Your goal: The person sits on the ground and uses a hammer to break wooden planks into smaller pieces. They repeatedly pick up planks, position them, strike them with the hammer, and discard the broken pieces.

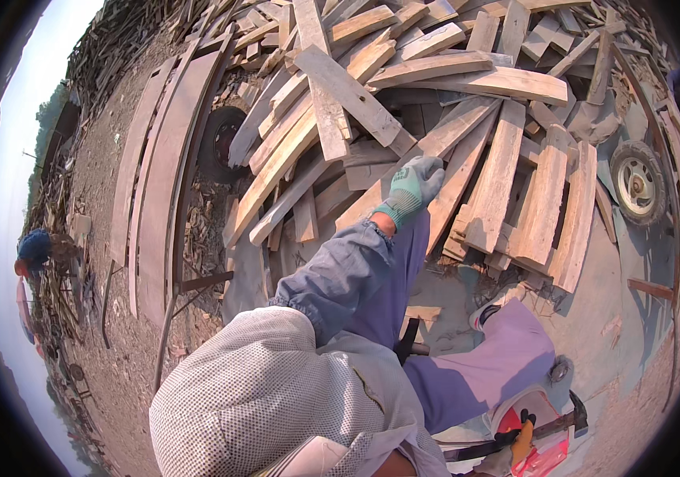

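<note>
My left hand (416,183), in a grey and green knit glove, is a loose fist at the edge of the wood pile. It hangs just above my knee, over a long pale plank (459,131). Whether its curled fingers hold anything is hidden. Short curved boards (498,179) lie to its right. At the bottom right, a hammer (578,414) lies across a red and white bag (546,456). An orange and black glove (522,444) overlaps the hammer's handle; I cannot tell whether my right hand is in it. A dark tool (408,341) shows beside my jacket.
Loose boards (346,95) heap up ahead. A long, low wooden bench or cart bed (170,179) on metal legs stands at left, a black tyre (221,143) behind it. A spoked wheel (638,182) stands at right. Another person (36,250) is far left.
</note>
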Motion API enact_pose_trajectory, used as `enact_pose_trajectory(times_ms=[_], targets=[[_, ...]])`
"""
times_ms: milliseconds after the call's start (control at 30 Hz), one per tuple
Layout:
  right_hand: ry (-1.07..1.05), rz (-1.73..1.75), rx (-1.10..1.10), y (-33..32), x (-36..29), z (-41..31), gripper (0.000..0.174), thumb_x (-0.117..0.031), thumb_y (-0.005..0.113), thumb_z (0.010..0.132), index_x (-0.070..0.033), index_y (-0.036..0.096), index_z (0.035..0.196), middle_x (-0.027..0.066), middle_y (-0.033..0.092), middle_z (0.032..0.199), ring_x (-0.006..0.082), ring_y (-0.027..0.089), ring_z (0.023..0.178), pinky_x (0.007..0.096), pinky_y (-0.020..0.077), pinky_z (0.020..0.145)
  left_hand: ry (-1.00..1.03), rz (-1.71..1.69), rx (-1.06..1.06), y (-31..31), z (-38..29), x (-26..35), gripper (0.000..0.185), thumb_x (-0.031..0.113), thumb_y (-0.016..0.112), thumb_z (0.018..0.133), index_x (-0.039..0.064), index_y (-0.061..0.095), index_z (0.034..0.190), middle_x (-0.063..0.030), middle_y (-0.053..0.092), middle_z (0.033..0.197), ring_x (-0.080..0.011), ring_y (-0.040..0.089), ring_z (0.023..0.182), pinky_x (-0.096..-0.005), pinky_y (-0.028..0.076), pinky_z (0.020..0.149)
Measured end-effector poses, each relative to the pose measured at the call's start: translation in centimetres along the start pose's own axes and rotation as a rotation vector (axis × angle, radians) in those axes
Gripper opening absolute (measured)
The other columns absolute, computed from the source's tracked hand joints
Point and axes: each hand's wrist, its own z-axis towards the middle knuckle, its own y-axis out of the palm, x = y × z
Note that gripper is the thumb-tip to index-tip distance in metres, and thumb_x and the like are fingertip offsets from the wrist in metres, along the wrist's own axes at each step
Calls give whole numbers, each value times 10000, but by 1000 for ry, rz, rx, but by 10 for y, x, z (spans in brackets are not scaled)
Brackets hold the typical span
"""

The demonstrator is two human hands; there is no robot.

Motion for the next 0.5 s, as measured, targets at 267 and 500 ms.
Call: enact_pose_trajectory(times_ms=[267, 500], targets=[[116, -177, -215, 33, -26, 40, 369, -342, 627, 1000, -102, 668, 1277, -60, 671, 1043, 91, 561, 776, 261, 457, 742, -451, -179, 205, -74, -4, -116, 373, 330, 673, 907, 28, 741, 1115, -154, 775, 996, -260, 746, 943, -388, 564, 844], [-596, -907, -715, 79, -43, 62, 512, -294, 786, 835, 26, 629, 1202, 64, 699, 910, 132, 607, 723, 310, 488, 663, -704, -414, 312, -14, 61, -183, 844, 469, 793, 855, -59, 503, 1445, -247, 627, 1372, -347, 610, 1263, -396, 489, 1032]])
